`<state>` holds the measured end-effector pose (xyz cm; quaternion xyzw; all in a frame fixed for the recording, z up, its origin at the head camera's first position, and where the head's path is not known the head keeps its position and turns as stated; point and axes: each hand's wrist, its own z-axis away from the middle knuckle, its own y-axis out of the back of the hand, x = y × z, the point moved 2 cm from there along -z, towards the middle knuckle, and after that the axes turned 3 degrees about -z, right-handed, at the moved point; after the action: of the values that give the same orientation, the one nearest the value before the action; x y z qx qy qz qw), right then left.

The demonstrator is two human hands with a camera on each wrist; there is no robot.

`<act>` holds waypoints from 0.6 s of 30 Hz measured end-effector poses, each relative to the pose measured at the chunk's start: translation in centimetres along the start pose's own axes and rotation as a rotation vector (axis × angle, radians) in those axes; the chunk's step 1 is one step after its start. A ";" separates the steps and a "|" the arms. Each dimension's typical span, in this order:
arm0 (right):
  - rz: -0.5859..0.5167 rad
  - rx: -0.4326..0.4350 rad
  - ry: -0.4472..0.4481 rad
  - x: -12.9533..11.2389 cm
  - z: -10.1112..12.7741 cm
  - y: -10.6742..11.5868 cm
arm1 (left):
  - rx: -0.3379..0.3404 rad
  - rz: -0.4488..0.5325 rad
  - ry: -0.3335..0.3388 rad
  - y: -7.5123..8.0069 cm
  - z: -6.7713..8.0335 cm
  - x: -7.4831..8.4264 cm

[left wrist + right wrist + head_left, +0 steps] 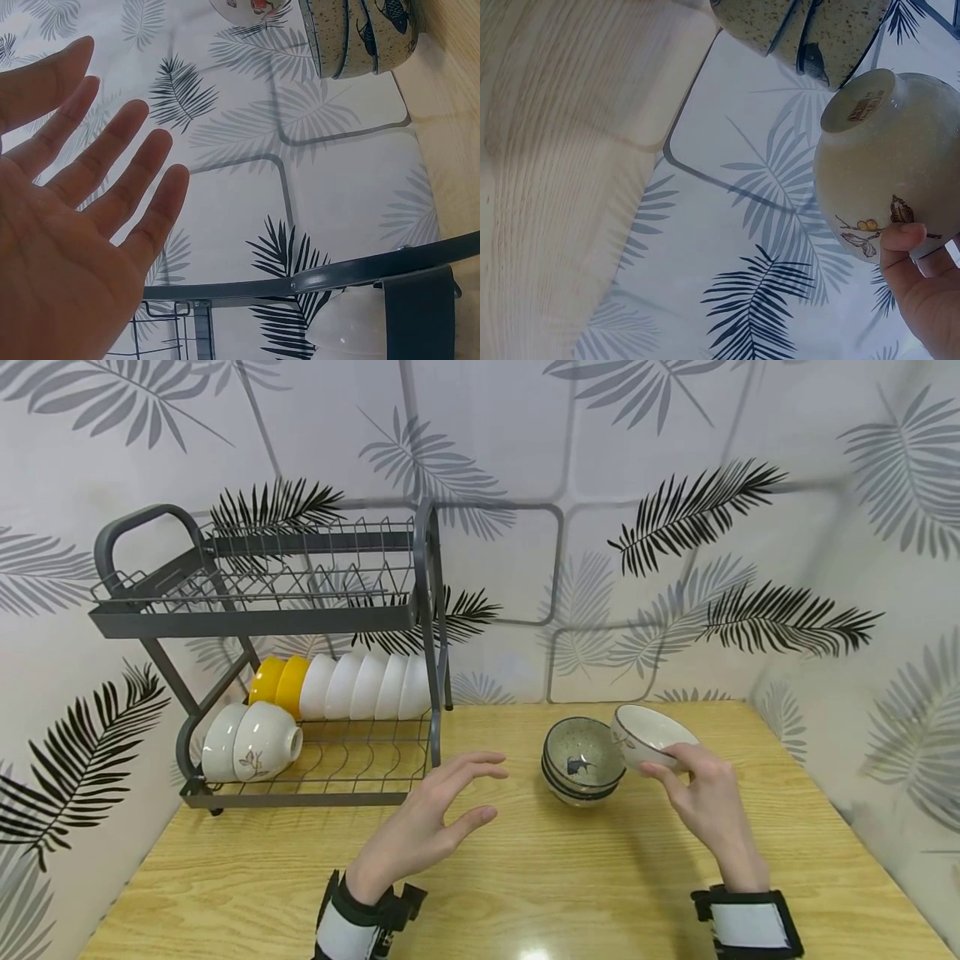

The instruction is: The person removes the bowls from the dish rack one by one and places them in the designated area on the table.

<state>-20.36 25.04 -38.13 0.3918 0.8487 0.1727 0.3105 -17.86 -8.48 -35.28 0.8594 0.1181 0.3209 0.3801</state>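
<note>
My right hand [708, 797] pinches the rim of a white bowl [647, 735], thumb outside, above the table on the right. A brown leaf and berry sprig decorates its side, and the right wrist view shows its foot with a red mark [866, 106]. Just left of it stands a stack of speckled bowls [579, 760] with dark rims; a dark fish is painted inside the top one. Between that stack and the rack, my left hand [427, 822] hovers with fingers extended and holds nothing; its palm shows in the left wrist view.
A two-tier grey dish rack [255, 623] stands at the left. Its lower tier holds a row of white bowls [367, 687], yellow bowls [291, 683] and two leaf-patterned white bowls [262, 743]. Behind the wooden table [510, 885] rises a leaf-patterned wall [495, 568].
</note>
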 end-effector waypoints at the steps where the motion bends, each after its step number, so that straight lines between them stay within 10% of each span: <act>1: 0.001 0.002 0.000 0.1 0.0 0.0 | 0.000 0.001 0.000 0.0 0.0 0.0; 18: 0.004 0.004 -0.015 1.4 0.3 0.1 | 0.006 -0.009 -0.015 -0.1 -0.1 0.1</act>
<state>-20.79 26.19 -38.84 0.3953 0.8460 0.1687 0.3156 -17.82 -8.31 -35.27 0.8623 0.1199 0.3125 0.3800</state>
